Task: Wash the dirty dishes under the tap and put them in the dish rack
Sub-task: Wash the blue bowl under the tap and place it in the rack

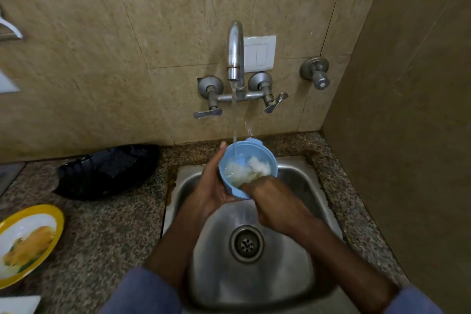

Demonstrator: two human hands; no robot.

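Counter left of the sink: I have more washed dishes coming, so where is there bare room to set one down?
Bare granite counter lies between the yellow-rimmed plate, the black tray and the sink edge. The far left is crowded. The counter right of the sink is a narrow bare strip.

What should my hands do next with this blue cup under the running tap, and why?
Probably keep rubbing the inside a moment longer, then tip it out into the sink. The left hand holds the blue cup under the tap stream, the right hand reaches inside, and white foam still fills it.
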